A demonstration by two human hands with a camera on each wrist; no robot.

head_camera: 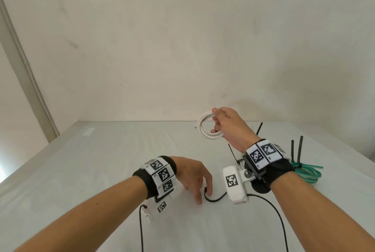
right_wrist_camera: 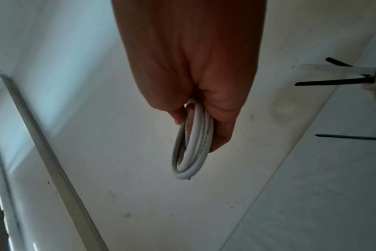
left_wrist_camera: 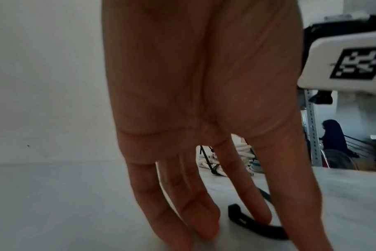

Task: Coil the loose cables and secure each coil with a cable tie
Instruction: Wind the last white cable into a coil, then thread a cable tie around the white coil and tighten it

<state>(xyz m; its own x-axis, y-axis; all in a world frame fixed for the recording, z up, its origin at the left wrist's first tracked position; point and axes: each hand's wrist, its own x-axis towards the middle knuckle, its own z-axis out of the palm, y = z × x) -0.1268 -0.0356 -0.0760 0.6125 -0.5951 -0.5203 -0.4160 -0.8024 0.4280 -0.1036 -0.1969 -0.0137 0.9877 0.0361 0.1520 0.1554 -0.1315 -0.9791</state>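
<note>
My right hand [head_camera: 216,123] holds a coiled white cable [head_camera: 205,130] in the air above the far side of the table, fingers curled through the loops. In the right wrist view the white coil [right_wrist_camera: 191,158] hangs from the fingers of that right hand [right_wrist_camera: 195,129]. My left hand [head_camera: 199,190] reaches down to the table with its fingers fairly straight. Its fingertips touch a black cable tie [head_camera: 215,198] lying curved on the cloth. In the left wrist view the tie [left_wrist_camera: 258,225] lies between index finger and thumb of the left hand [left_wrist_camera: 236,225], not lifted.
A green cable coil [head_camera: 306,173] bound with ties lies at the right, black tie tails [head_camera: 300,148] sticking up. Another tied white bundle [left_wrist_camera: 206,163] lies behind the left hand. The white-covered table [head_camera: 101,170] meets the wall at the back. Camera leads [head_camera: 141,227] trail near me.
</note>
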